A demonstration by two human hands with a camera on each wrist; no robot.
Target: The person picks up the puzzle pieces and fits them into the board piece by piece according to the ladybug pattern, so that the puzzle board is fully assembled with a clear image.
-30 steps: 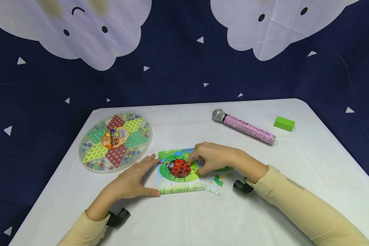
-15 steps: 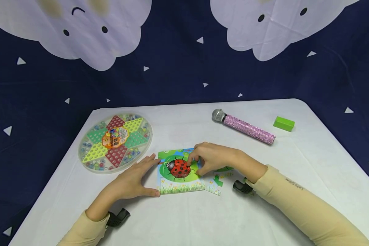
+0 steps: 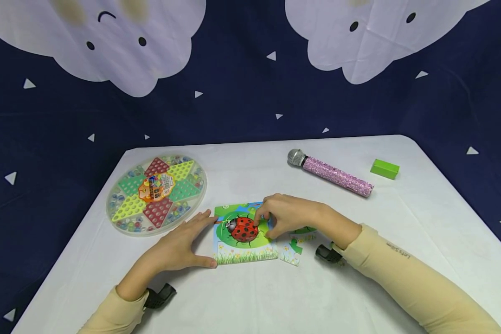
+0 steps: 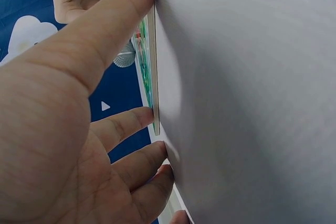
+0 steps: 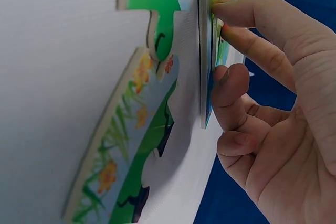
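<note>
A square ladybug puzzle board [image 3: 245,256] lies flat in the middle of the white table in the head view. Against its left side rests my left hand [image 3: 176,246], fingers spread, with the thumb at the lower left corner and the index fingertip at the left edge higher up. My right hand [image 3: 293,214] reaches over the board's right part. Its thumb and index finger pinch a yellow-green puzzle piece [image 5: 214,19] at the board's surface, and the other fingers curl in. Loose puzzle pieces [image 3: 290,254] lie just right of the board, partly hidden under the right hand.
A round Chinese checkers set [image 3: 156,195] with marbles lies at the back left. Towards the back right are a pink glittery microphone [image 3: 334,174] and a green block [image 3: 385,169]. Behind the table hangs a dark blue cloth [image 3: 242,111] with clouds.
</note>
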